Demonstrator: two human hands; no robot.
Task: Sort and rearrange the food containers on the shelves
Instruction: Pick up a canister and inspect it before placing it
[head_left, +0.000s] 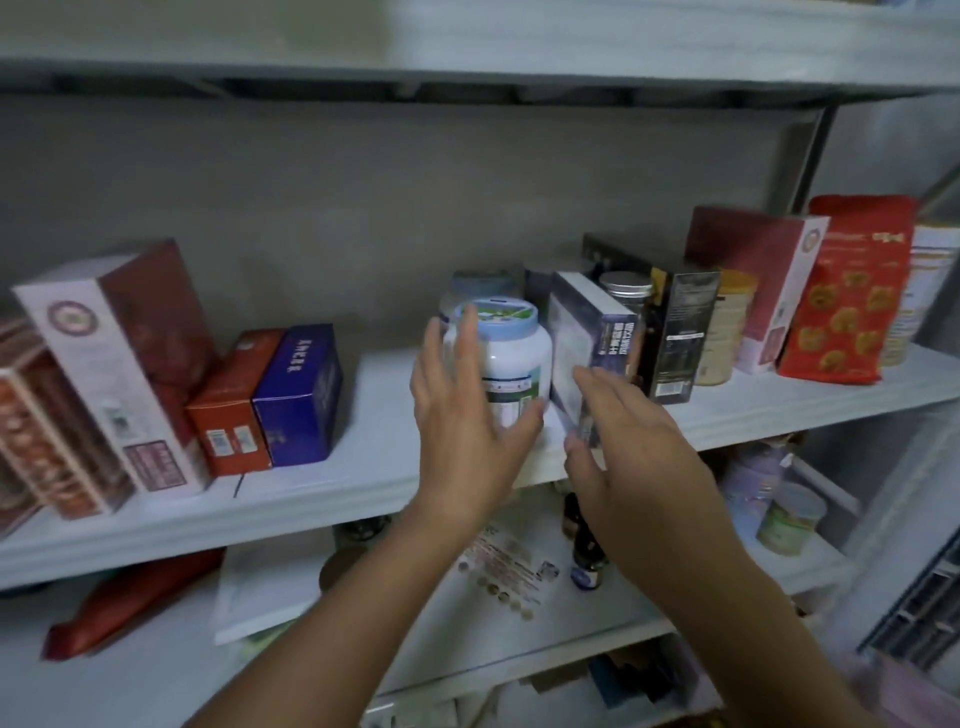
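Note:
A white jar with a pale blue lid (511, 353) stands mid-shelf on the white shelf board (363, 483). My left hand (462, 421) lies against its front and left side, fingers straight and pointing up, thumb touching the label low down. Just right of the jar leans a dark blue box (597, 332), tilted to the left. My right hand (634, 436) reaches to that box's lower front corner with straight fingers; its thumb hangs below the shelf edge. A second jar (483, 286) stands behind the first, mostly hidden.
Left on the shelf: a tall white-and-maroon box (114, 374), an orange box (234, 410), a blue box (301, 395). Right: a black box (678, 332), a gold can (727, 332), a red bag (847, 296). Small bottles (587, 561) and cans (789, 519) sit on the lower shelf.

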